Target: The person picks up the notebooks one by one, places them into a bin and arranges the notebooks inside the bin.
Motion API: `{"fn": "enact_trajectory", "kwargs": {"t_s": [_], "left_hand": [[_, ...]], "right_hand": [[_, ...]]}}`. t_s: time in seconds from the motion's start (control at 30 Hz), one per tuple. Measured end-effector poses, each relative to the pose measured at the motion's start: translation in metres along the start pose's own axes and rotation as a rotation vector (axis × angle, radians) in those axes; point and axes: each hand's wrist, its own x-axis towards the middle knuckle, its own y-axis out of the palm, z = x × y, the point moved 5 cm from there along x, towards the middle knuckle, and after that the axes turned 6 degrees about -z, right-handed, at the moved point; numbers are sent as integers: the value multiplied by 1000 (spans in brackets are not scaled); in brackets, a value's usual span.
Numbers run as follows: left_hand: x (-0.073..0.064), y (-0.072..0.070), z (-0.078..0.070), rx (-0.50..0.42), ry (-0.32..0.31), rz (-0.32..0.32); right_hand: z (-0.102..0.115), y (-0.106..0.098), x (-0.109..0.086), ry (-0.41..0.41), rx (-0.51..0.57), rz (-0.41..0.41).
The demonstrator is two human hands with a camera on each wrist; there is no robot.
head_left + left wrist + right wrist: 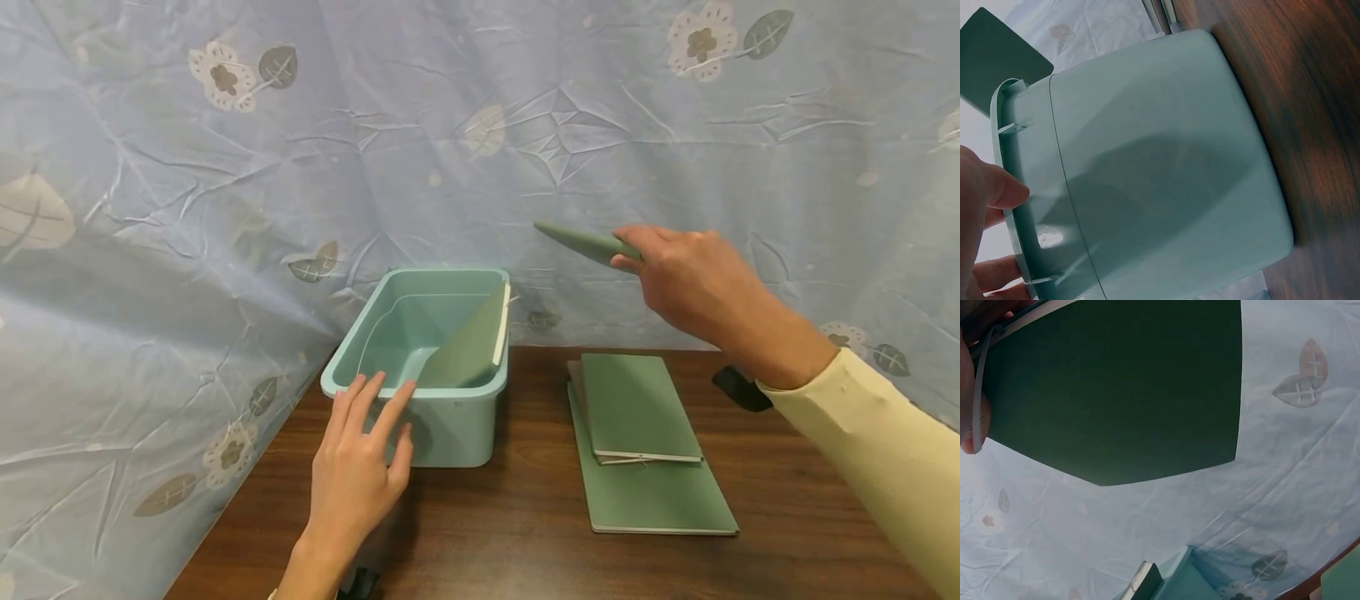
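The right hand [690,279] is gripping a green-covered notebook [585,242], pinching it between thumb and curled fingers, and is holding it in the air above and to the right of the teal plastic bin [450,429]. The head view is showing this notebook nearly edge-on, its free end pointing back toward the bin, while the right wrist view is showing one broad, dark green face. A narrow pale band [979,400] is curving past the fingers at the edge of that view.

The left hand [356,479] is reaching to the near rim of the bin; its fingers are extending, spread and relaxed, with the tips touching the rim, and its thumb is lying in front of the near wall.

Inside the bin, a second green notebook [468,342] is leaning against the right wall, its white page edge lying along the rim on that side.

To the right of the bin, a smaller green notebook [641,408] is lying on top of a brownish-edged piece [581,392], and both are resting on a larger green notebook [660,504]. The stack and the bin are standing apart on the dark wood-grain table [517,542]. Behind and to the left of the bin, a pale blue floral cloth [420,192] is hanging in creases.
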Motion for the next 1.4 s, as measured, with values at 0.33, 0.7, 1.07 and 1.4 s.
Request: {"fn": "enact_trajectory", "kwargs": {"t_s": [0.33,0.7,1.07,1.4], "left_hand": [[0,0,1,0,0,3],[1,1,0,-7,14,-9],[0,0,1,-2,13,-5],[0,1,1,-1,7,2]], "right_hand": [[4,1,3,-15,-24,-7],[7,7,-2,-36,-12,-36],[17,13,5,-109,-37,-52],[32,23,9,-157,-36,-45]]}}
